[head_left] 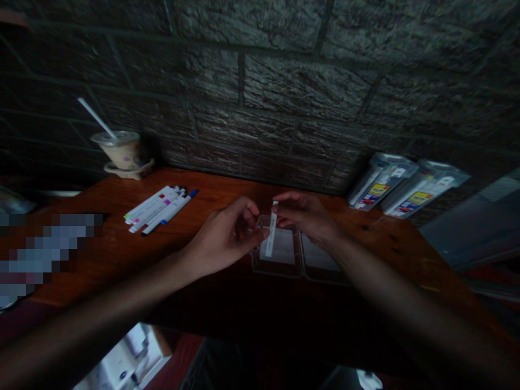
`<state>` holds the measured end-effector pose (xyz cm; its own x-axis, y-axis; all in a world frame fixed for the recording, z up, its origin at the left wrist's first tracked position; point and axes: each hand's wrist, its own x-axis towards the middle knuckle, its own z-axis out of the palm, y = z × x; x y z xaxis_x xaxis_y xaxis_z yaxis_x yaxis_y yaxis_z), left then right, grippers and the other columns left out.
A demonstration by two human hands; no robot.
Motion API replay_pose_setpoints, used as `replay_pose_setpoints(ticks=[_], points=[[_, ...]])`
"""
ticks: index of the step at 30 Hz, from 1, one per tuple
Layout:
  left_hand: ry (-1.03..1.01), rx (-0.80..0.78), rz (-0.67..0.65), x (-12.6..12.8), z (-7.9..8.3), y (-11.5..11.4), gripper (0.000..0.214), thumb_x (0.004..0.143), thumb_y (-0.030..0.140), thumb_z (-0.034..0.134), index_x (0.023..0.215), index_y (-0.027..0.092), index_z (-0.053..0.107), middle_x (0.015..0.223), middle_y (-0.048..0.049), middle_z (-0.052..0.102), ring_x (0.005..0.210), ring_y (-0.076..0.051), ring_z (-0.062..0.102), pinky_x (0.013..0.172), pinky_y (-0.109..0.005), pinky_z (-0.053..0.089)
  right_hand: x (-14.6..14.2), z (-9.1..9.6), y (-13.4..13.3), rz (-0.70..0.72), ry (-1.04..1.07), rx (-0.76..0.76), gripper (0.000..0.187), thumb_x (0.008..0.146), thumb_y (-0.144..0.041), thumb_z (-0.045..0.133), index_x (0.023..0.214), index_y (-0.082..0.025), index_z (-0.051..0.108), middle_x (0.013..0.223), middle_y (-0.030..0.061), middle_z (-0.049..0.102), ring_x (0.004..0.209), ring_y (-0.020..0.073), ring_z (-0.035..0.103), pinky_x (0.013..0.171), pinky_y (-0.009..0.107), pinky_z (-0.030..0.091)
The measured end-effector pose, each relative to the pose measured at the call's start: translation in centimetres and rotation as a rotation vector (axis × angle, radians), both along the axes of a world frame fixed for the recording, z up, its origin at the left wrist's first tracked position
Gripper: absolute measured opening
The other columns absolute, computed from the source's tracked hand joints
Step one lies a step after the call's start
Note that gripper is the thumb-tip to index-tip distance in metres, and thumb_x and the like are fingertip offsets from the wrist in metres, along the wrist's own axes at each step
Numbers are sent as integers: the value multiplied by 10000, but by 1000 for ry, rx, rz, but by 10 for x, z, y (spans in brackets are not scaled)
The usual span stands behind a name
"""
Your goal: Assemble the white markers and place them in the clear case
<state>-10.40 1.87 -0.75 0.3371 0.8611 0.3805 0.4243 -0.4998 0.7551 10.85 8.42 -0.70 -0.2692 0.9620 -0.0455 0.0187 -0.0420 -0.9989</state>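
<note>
My right hand (pixel 306 216) pinches the upper end of a slim white marker (pixel 271 233) with small print along its side. The marker stands nearly upright, tilted slightly. On its left is my left hand (pixel 227 233), with curled fingers parted from the thumb; the thumb tip is at the marker's edge, and I cannot tell if it presses on it. Under both hands lies a clear plastic case (pixel 278 269), opened flat, with pale panels inside. My right wrist covers part of its right half.
Several white markers (pixel 160 208) with coloured ends lie in a bunch on the wooden table (pixel 219 187). A drink cup (pixel 119 149) with a straw stands back left in a holder. Two clear packs (pixel 382 181) stand at right by the brick wall (pixel 284 108). A pixelated patch covers the left.
</note>
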Motion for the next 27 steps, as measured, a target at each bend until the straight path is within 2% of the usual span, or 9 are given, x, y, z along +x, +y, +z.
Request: replay_pose_setpoints(ticks=[2,5,7,11,14,21,27], points=[[178,139,-83,-9,-6,-10,260,892,347,761,1048,196,619,955,-22,682,851,-164,678,705,-266,556,-2,-7,1,25,-62,-3,243,749,-177,868,942,-180,721,693,-11,735,566,110,685,532,210,571],[378,320,-225,-16,-19,-20,302,900,362,766,1143,211,669,1163,-56,705,1025,-209,702,837,-304,586,-5,-14,1,64,-119,7,236,765,-181,855,949,-180,707,707,-4,737,590,121,691,546,222,575],[465,457,-235,-17,-29,-23,290,936,349,730,1186,210,683,1229,-66,707,1042,-219,715,845,-312,596,-8,-16,1,77,-148,12,201,790,-164,824,946,-182,698,698,-7,730,587,122,684,546,225,568],[551,651,-221,-16,-41,-19,181,994,274,645,1131,188,725,1183,-65,738,997,-217,730,828,-315,605,-11,-15,0,81,-231,55,149,823,-180,790,940,-182,697,627,-35,673,502,98,603,467,206,473],[560,714,-221,-16,-42,-16,165,1008,235,617,1106,182,738,1151,-64,749,971,-222,734,797,-323,611,-10,-16,-1,71,-287,63,169,813,-230,803,948,-183,712,656,-32,677,470,85,552,434,207,405],[555,744,-222,-14,-41,-18,188,1034,199,559,1054,173,744,1077,-63,764,941,-204,730,774,-303,611,-7,-20,0,96,-395,101,164,820,-273,791,949,-174,767,772,15,743,538,104,586,473,225,424],[505,779,-215,-15,-41,-17,206,1039,185,547,1062,157,749,1038,-60,779,935,-197,747,789,-295,624,-5,-22,3,136,-516,200,90,841,-215,788,918,-173,808,869,52,809,794,177,731,697,271,527]])
